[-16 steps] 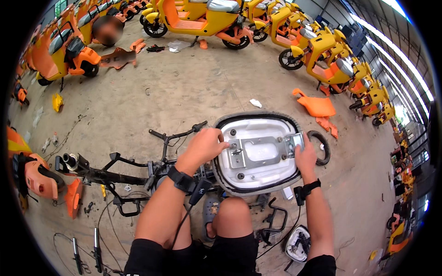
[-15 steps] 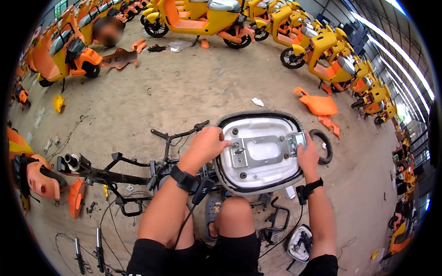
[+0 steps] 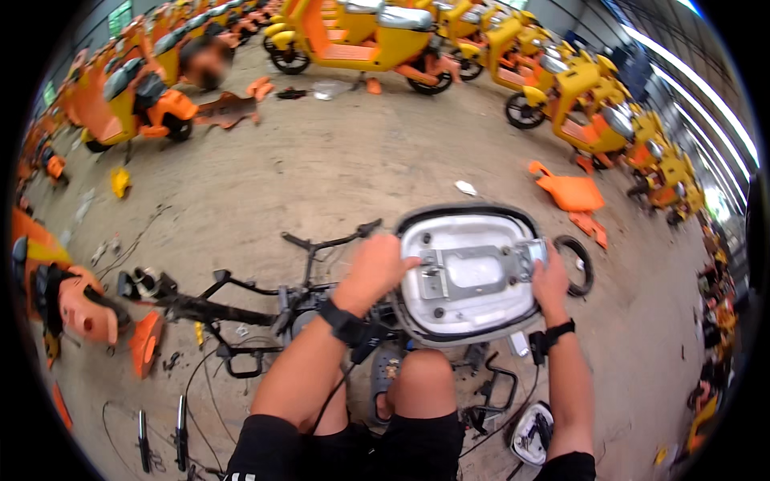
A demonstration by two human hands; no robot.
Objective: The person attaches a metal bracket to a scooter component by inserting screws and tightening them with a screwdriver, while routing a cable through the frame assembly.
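Note:
A scooter seat (image 3: 472, 319) is held with its white underside up and its dark padded rim around it. A flat metal bracket (image 3: 437, 284) is fixed across its middle, with a hinge piece (image 3: 529, 255) at the right end. My left hand (image 3: 370, 271) grips the seat's left edge, the thumb over the rim by the bracket. My right hand (image 3: 551, 282) closes on the right edge beside the hinge piece, its fingertips partly hidden. Below and left of the seat lies a stripped black scooter frame (image 3: 212, 311), with a handlebar-like tube (image 3: 325, 242) beyond it.
Two fork tubes (image 3: 181, 429) lie at the lower left. A tyre (image 3: 589, 272) is right of the seat; a black metal rack (image 3: 504, 385) and a smaller white-lined seat part (image 3: 531, 437) lie nearer. Orange panels (image 3: 573, 192) and rows of yellow scooters (image 3: 361, 48) stand farther off.
The whole scene has shifted slightly right and down in view. Both hands keep their hold on the seat; the left hand is a little blurred.

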